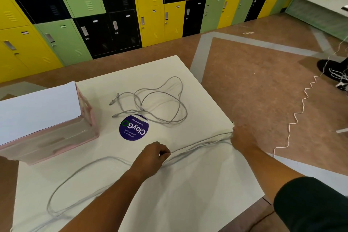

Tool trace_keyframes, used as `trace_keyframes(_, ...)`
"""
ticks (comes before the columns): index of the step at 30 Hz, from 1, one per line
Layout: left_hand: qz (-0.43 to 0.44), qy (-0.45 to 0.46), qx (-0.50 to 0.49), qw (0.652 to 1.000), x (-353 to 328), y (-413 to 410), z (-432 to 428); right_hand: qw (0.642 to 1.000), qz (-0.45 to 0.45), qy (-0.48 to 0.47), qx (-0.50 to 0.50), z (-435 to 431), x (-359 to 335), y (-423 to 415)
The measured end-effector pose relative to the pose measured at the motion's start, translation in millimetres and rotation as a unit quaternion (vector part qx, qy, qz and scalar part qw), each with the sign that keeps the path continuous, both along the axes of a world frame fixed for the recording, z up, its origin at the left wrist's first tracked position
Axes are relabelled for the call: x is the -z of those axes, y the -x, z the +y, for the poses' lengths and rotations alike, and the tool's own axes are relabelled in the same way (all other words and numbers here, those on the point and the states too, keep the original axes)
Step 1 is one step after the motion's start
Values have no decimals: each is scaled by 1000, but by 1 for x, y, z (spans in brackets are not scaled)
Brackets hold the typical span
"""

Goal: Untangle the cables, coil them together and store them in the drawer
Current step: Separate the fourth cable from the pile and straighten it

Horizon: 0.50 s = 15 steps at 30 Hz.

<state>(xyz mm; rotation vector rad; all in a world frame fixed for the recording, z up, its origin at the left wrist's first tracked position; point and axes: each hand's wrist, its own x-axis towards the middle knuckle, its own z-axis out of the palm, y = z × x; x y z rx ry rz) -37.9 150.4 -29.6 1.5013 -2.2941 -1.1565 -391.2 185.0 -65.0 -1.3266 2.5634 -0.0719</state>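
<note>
The left hand (pixel 154 153) pinches the thin grey cables (pixel 197 147) between thumb and curled fingers, low over the white rectangular table (pixel 188 194). From that pinch several strands run side by side, nearly straight, to the right hand (pixel 243 140). That hand is closed around them at the table's right edge, with its fingertips hidden behind the hand itself. Between the two grips the strands lie close to the tabletop, and one runs slightly apart from the others on the far side.

On the person's side of the left-hand pinch the cables go slack. They sweep out in a long flat loop (pixel 62 188) that rests on the near-left part of the table.

Beyond the pinch, farther from the person, a loose tangle (pixel 162 103) of the same grey cable lies in overlapping rings. Its small connector ends (pixel 113 100) stick out on the side away from the right hand. Between this tangle and the left hand, a round purple sticker (pixel 134 127) with white lettering lies flat on the table.

Left of the left-hand grip and well apart from it stands a translucent pink plastic drawer unit (pixel 56 137) with a white top. Its drawer fronts face the person.

Right of the right hand, a thin white cord (pixel 301 107) zigzags across the brown floor. Yellow, green and black metal lockers (pixel 150 15) line the far wall.
</note>
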Motion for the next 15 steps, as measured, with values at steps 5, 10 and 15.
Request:
trace_keyframes(5,-20,-10,-23,999,7,8,2,998,-7,-62,7,10,0,-16)
trace_keyframes(10,-18,-11,-37,999,10,10,6,987,57,24,-150,5,-22,-64)
trace_keyframes(15,9,-15,-64,998,4,15,9,915,-206,69,-339,0,-32,-138)
